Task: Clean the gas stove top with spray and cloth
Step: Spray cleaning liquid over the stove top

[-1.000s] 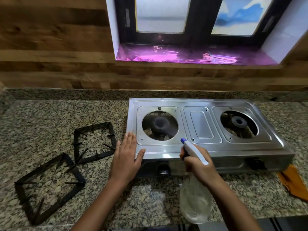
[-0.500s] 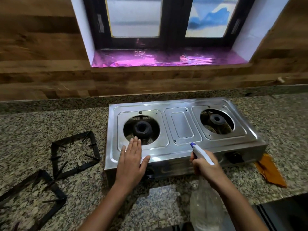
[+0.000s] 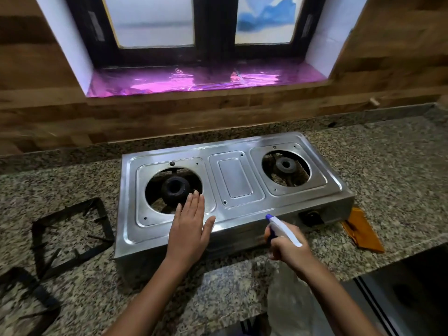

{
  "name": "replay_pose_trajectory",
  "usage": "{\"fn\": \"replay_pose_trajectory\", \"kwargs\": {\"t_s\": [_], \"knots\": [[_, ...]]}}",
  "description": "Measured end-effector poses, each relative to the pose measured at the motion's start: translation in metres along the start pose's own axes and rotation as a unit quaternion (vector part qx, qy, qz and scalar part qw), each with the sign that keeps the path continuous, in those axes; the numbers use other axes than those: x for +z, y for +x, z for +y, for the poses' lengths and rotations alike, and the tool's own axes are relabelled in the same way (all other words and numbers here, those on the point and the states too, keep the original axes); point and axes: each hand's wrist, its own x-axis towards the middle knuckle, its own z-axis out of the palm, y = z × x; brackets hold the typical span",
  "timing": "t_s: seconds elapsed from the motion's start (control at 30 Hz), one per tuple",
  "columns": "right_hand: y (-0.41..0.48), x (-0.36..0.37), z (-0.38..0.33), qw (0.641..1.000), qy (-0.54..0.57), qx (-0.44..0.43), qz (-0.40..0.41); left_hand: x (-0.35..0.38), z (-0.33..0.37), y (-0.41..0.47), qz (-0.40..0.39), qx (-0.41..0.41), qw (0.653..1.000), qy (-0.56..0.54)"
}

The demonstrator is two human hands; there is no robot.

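Observation:
A steel two-burner gas stove [image 3: 236, 177] stands on the granite counter, its pan supports taken off. My left hand [image 3: 190, 227] lies flat with fingers spread on the stove's front left, its fingertips at the edge of the left burner [image 3: 175, 187] opening. My right hand [image 3: 288, 249] grips a clear spray bottle [image 3: 282, 229] with a white and blue head, its nozzle pointing at the stove's front edge. An orange cloth [image 3: 362, 232] lies on the counter beside the stove's right end.
Two black pan supports [image 3: 70, 235] lie on the granite counter [image 3: 388, 170] left of the stove. A wood-panelled wall and a window sill [image 3: 206, 81] lined with pink foil are behind. A dark surface [image 3: 407, 297] sits at the lower right past the counter edge.
My left hand slid from the stove's front left corner further onto the top, up to the left burner opening. The spray bottle stayed at the front edge. My view shifted left.

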Motion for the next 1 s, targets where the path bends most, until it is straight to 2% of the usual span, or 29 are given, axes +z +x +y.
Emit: {"fn": "replay_pose_trajectory", "kwargs": {"t_s": [0.1,0.27,0.4,0.6,0.83,0.93,1.0], "knots": [[0.009,-0.012,0.004,0.999,-0.005,-0.023,0.049,0.003,0.012,0.008,-0.005,0.011,1.0,-0.003],[0.019,-0.04,-0.007,0.999,0.026,-0.017,0.034,0.009,0.03,0.025,-0.01,0.026,1.0,-0.002],[0.029,-0.052,-0.007,0.997,0.026,-0.046,0.06,0.015,0.044,0.036,-0.029,0.031,0.999,-0.004],[0.036,-0.075,-0.002,0.998,0.049,0.04,0.019,0.021,0.061,0.048,-0.048,0.04,0.998,0.004],[0.034,-0.106,0.03,0.996,-0.028,0.077,0.034,0.031,0.091,0.064,-0.072,0.066,0.995,0.006],[0.032,-0.133,0.039,0.99,0.02,0.113,0.08,0.039,0.106,0.074,-0.079,0.082,0.993,0.01],[0.031,-0.147,0.043,0.985,0.03,0.106,0.134,0.045,0.118,0.08,-0.077,0.096,0.992,0.012]]}}
